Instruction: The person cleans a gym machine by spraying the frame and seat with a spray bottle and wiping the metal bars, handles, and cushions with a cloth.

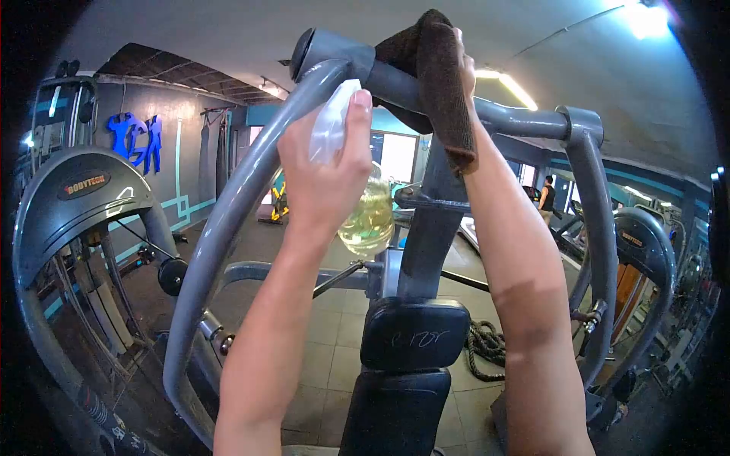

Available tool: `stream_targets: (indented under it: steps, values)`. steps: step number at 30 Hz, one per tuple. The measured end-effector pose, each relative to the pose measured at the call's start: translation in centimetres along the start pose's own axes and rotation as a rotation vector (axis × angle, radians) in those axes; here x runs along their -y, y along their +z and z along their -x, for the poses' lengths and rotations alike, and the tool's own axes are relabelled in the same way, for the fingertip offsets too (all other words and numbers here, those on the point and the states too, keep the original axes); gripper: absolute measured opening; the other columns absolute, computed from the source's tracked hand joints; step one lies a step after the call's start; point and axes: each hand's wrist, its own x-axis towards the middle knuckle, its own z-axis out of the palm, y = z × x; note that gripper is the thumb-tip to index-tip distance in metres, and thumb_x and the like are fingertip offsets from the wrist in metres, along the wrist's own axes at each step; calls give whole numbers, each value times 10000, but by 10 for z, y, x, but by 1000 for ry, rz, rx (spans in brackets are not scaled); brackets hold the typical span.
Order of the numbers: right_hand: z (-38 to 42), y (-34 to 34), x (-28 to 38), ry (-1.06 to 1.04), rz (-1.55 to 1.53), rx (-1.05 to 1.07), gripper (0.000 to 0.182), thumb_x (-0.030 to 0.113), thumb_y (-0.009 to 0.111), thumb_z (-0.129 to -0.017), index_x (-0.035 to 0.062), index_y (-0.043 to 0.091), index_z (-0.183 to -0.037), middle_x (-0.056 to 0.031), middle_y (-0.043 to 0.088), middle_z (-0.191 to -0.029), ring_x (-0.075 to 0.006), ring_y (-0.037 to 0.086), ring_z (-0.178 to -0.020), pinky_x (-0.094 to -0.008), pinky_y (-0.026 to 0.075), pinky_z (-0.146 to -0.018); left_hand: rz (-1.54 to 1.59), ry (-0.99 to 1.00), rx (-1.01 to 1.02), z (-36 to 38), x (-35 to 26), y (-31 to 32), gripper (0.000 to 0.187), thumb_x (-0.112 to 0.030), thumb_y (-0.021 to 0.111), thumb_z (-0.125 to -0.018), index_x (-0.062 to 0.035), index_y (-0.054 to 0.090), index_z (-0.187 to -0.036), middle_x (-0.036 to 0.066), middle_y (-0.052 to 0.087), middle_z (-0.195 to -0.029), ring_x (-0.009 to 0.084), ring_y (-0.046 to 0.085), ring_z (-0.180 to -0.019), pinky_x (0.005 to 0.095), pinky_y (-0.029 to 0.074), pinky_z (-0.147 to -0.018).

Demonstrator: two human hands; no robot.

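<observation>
My left hand (331, 163) is wrapped round the neck of a spray bottle with a whitish head (334, 121). Yellowish liquid shows in its clear body (368, 220), which hangs below the hand. With my right hand (465, 64) raised high, I grip a dark brown towel (441, 83). The towel drapes over the grey top crossbar (395, 82) of a gym machine, and part of it hangs down beside my wrist. Most of my right fingers are hidden behind the cloth.
Below the bar is the machine's black padded backrest (414, 334). Curved grey arms (228, 197) flank it on both sides. A coiled black rope (487, 348) lies on the tiled floor. Another machine (84, 186) stands left, and a person (546, 199) is far off at right.
</observation>
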Motion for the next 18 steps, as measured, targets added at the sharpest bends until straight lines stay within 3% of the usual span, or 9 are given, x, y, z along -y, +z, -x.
stream_targets:
  steps: [2, 5, 6, 7, 9, 11, 14, 17, 18]
  values:
    - [-12, -8, -9, 38, -23, 13, 265, 272, 484, -995, 41, 589, -1074, -127, 683, -854, -273, 678, -757, -372, 537, -680, 39, 50, -61, -3, -1, 6, 306, -223, 629, -941, -2, 626, -731, 37, 546, -590, 103, 496, -541, 328, 375, -504]
    - [-22, -13, -26, -101, 148, 37, 324, 330, 477, -1010, 36, 601, -1065, -98, 677, -836, -224, 665, -737, -332, 529, -656, -213, 215, -89, -6, 8, 11, 304, -206, 622, -934, -5, 597, -707, 72, 533, -576, 180, 512, -525, 361, 386, -520]
    - [-21, -11, -21, 6, 41, 8, 359, 361, 471, -1014, 34, 613, -1049, -90, 674, -825, -204, 655, -725, -321, 524, -644, -314, 212, -56, -8, 6, 8, 261, -241, 645, -933, 9, 711, -901, 84, 689, -771, 156, 627, -661, 326, 491, -621]
    - [-15, -11, -15, 123, -63, -22, 397, 393, 464, -1019, 31, 625, -1034, -82, 671, -813, -184, 645, -713, -311, 519, -632, -369, 168, -29, -6, 3, 8, 257, -241, 638, -933, 4, 713, -905, 98, 687, -766, 180, 632, -659, 342, 491, -627]
    - [-14, -9, -17, -46, 111, 1, 567, 514, 422, -1011, 11, 678, -966, -75, 667, -779, -149, 618, -700, -314, 506, -617, -485, 72, 18, -2, -5, 4, 250, -239, 624, -933, -8, 715, -912, 126, 682, -755, 226, 643, -655, 374, 489, -638]
    - [-13, -9, -17, 146, -16, -3, 586, 524, 426, -1006, 4, 691, -954, -96, 667, -756, -174, 635, -712, -317, 506, -612, -500, 47, 8, 3, -5, 2, 257, -246, 609, -936, -14, 716, -912, 149, 675, -742, 262, 648, -663, 397, 483, -645]
    - [-5, 0, -6, 124, 52, -7, 700, 594, 392, -981, -33, 701, -975, -194, 702, -832, -302, 689, -822, -388, 531, -695, -445, 81, -32, 6, -4, -4, 260, -246, 599, -940, -15, 715, -916, 162, 679, -746, 279, 656, -683, 405, 481, -658]
    - [-10, 36, 11, 175, 701, 17, 813, 656, 335, -955, -69, 699, -1004, -296, 688, -960, -421, 667, -973, -475, 515, -835, -486, 49, -18, 12, -17, -25, 243, -229, 615, -937, -7, 713, -947, 157, 700, -804, 260, 667, -734, 389, 487, -696]
    - [-4, 55, 34, 159, 834, 62, 758, 563, 314, -981, -74, 719, -909, -306, 682, -956, -455, 660, -975, -493, 507, -879, -498, 39, -20, 18, -25, -34, 238, -221, 620, -936, -2, 711, -950, 148, 705, -806, 244, 666, -740, 384, 487, -698]
